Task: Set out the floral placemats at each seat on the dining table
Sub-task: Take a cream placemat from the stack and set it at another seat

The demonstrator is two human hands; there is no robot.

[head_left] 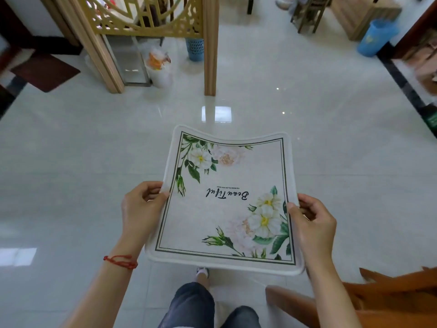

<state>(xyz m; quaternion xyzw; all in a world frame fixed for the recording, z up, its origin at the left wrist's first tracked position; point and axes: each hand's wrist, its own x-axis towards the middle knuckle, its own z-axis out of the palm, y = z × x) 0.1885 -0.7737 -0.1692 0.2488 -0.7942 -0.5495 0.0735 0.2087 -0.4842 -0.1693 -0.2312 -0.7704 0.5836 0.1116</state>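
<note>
This is a home, an open living area with a glossy pale tiled floor (307, 129). A carved golden lattice screen (142, 17) in a wooden frame divides the room. A dark doormat (45, 72), a blue wastebasket (195, 49) and a wooden chair (309, 13) stand around it.

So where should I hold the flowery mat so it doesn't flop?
Hold the floral placemat by its two side edges, one hand coming in from each side, as the left hand and right hand do here. It is thin and bendy; its far edge already curls, so a two-sided grip probably keeps it flattest.
</note>
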